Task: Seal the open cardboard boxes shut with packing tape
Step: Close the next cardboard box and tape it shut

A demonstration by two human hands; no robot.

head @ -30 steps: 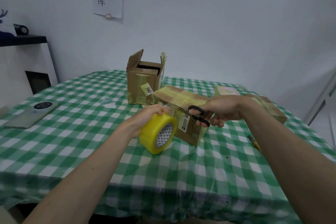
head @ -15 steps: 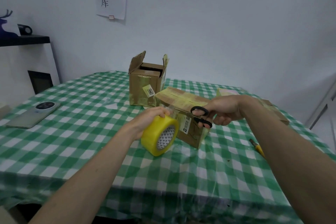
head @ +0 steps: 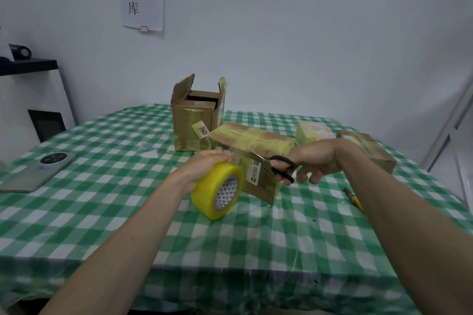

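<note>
My left hand (head: 204, 167) grips a yellow roll of packing tape (head: 218, 190) just above the tablecloth, close to the near face of a low cardboard box (head: 253, 140) whose top is covered with yellowish tape. My right hand (head: 314, 161) holds black-handled scissors (head: 280, 167), their blades pointing left at the stretch of tape between roll and box. Behind stands a taller cardboard box (head: 192, 123) with its top flaps open.
A green checked cloth covers the table (head: 102, 199). A phone (head: 38, 170) lies at the left. A small taped box (head: 313, 132) and a brown box (head: 371, 151) sit at the right. A yellow-handled tool (head: 354, 199) lies beside my right forearm.
Both hands and the tape roll stay near the low box. The scissors' blades now show, reaching left toward the tape strip.
</note>
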